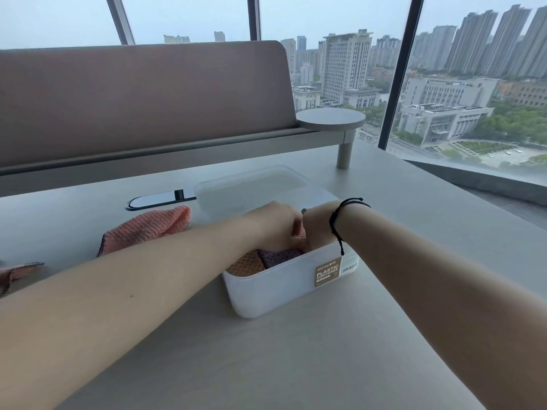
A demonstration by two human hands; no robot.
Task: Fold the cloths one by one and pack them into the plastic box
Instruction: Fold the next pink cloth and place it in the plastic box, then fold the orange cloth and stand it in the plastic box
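Reaching into the box labelled "PLASTIC CONTAINER", both hands meet.

White plastic box holds folded orange cloth and purple cloth; at 9 o'clock, 2 pink cloths lie loose.

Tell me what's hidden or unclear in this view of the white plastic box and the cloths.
Head view:
- Fingers of both hands: the left hand and right hand curl into the white plastic box, so any grip is hidden.
- Box contents: only the orange cloth and purple cloth show; hands cover the rest.
- Pink cloth at the left edge: cut off.
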